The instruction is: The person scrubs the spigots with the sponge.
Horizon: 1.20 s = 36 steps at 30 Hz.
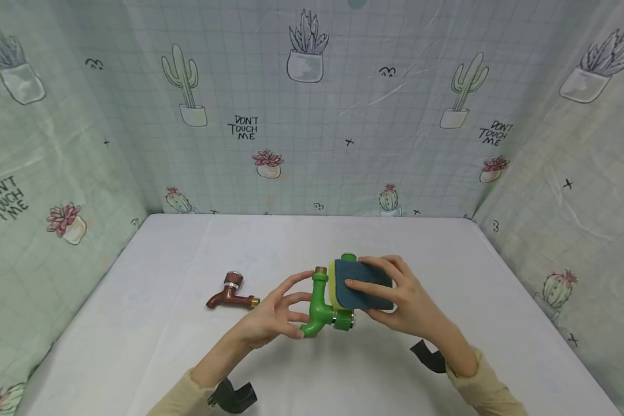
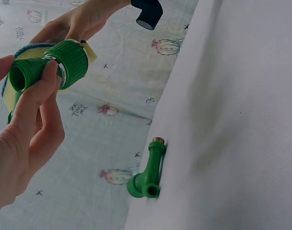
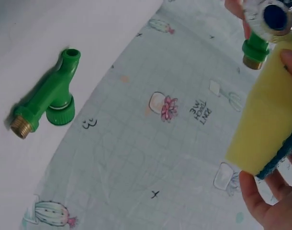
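My left hand (image 1: 275,316) holds a green tap (image 1: 319,312) above the table, thumb by its spout and a finger near its brass threaded end. In my right hand (image 1: 407,297) is a sponge (image 1: 364,286), yellow on one side and dark blue on the other, held close beside the tap. In the left wrist view the held tap's ribbed green knob (image 2: 72,63) is in front of the sponge. The yellow side of the sponge (image 3: 268,110) faces the tap in the right wrist view; whether they touch I cannot tell.
A second green tap (image 3: 55,98) lies on the white table (image 1: 187,358), mostly hidden behind the sponge in the head view. Left of my left hand lies a brown tap (image 1: 230,296) with a brass end. Cactus-print cloth (image 1: 312,144) borders the table's back and sides.
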Tool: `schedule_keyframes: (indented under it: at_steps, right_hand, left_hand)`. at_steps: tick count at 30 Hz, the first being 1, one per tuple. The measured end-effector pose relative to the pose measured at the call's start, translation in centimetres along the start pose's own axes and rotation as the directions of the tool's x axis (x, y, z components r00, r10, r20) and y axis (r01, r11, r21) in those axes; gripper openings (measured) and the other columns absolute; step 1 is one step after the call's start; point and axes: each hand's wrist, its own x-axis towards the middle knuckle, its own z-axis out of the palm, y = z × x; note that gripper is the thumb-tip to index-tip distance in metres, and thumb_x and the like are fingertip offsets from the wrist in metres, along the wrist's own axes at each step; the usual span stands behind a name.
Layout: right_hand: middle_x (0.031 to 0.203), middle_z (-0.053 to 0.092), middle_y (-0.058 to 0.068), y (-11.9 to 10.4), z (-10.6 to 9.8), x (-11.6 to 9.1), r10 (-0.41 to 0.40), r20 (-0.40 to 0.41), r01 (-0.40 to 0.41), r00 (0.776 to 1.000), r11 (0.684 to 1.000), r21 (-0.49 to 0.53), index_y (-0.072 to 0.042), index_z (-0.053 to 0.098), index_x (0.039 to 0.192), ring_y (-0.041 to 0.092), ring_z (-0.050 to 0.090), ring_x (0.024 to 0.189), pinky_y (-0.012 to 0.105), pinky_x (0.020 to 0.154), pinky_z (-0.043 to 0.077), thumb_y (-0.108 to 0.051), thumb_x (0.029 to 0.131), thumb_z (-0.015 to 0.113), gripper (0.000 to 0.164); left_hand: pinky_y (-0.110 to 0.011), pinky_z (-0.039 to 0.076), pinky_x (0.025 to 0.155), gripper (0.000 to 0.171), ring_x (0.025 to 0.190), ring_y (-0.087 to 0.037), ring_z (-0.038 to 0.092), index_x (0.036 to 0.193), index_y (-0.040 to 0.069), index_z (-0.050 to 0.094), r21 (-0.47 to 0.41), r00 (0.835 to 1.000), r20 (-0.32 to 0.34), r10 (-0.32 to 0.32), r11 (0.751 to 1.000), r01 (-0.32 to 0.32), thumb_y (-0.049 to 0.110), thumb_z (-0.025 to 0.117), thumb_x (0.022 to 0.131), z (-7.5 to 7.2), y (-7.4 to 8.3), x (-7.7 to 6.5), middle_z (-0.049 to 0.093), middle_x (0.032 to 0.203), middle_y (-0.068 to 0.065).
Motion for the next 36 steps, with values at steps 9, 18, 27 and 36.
schedule_keyframes:
  at_steps: [9,18,27,36]
  right_hand:
    - [0.127,0.046,0.015,0.0,0.7,0.2,-0.093,-0.092,0.099,0.991,0.993,0.066,-0.025,0.06,0.117,0.025,0.038,0.105,0.038,0.077,0.044,-0.043,0.084,0.054,0.038]
    - [0.119,0.049,0.021,-0.2,1.4,0.8,-0.204,-0.237,0.185,0.95,0.977,-0.102,-0.028,0.058,0.119,0.033,0.039,0.1,0.042,0.078,0.039,-0.038,0.088,0.05,0.033]
    - [0.117,0.049,0.023,1.4,1.6,0.3,-0.205,-0.264,0.161,0.942,0.97,-0.181,-0.026,0.061,0.113,0.036,0.038,0.098,0.042,0.079,0.038,-0.034,0.088,0.049,0.029]
    - [0.126,0.047,0.017,2.1,1.7,-0.5,-0.044,-0.184,0.055,0.982,0.997,0.052,-0.022,0.062,0.114,0.028,0.037,0.103,0.035,0.082,0.038,-0.039,0.085,0.053,0.035]
  left_hand:
    - [-0.039,0.05,0.083,0.093,0.098,-0.023,0.062,0.144,0.019,0.009,-0.254,0.974,0.223,0.039,0.967,0.019,-0.013,0.06,0.074,-0.7,-0.6,0.3,0.043,0.125,-0.009]
    - [-0.039,0.049,0.085,0.093,0.101,-0.023,0.06,0.144,0.018,0.006,-0.332,0.931,0.356,0.077,0.942,0.049,-0.007,0.062,0.075,-0.1,-0.4,0.8,0.041,0.129,-0.009]
    - [-0.04,0.049,0.085,0.092,0.102,-0.025,0.06,0.144,0.017,0.007,-0.343,0.942,0.331,0.055,0.937,0.066,-0.011,0.06,0.075,-0.1,-0.2,0.8,0.041,0.127,-0.011]
    - [-0.048,0.048,0.082,0.091,0.101,-0.027,0.061,0.144,0.015,0.013,-0.229,0.962,0.273,0.0,0.971,0.064,-0.014,0.06,0.072,-0.1,0.2,0.6,0.045,0.121,-0.011]
